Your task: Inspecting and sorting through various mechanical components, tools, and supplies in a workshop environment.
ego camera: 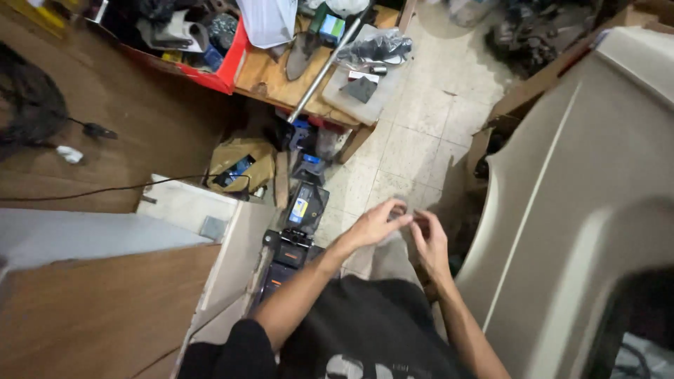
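Note:
My left hand (377,223) and my right hand (430,242) are held close together in front of my body, above the tiled floor (414,147). Their fingertips nearly meet. The left fingers are bunched, with a small blurred grey patch (399,204) at their tips; I cannot tell whether it is held. The right fingers are slightly curled and point up toward the left hand. A large beige car body panel (583,182) stands just to the right of my right hand.
A cluttered wooden workbench (277,77) stands at the top, with a red tray (228,67), a metal rod (324,70) and a plastic bag (375,48). Dark boxes (303,205) and a brown bag (242,163) lie on the floor. A wooden board (91,309) fills the lower left.

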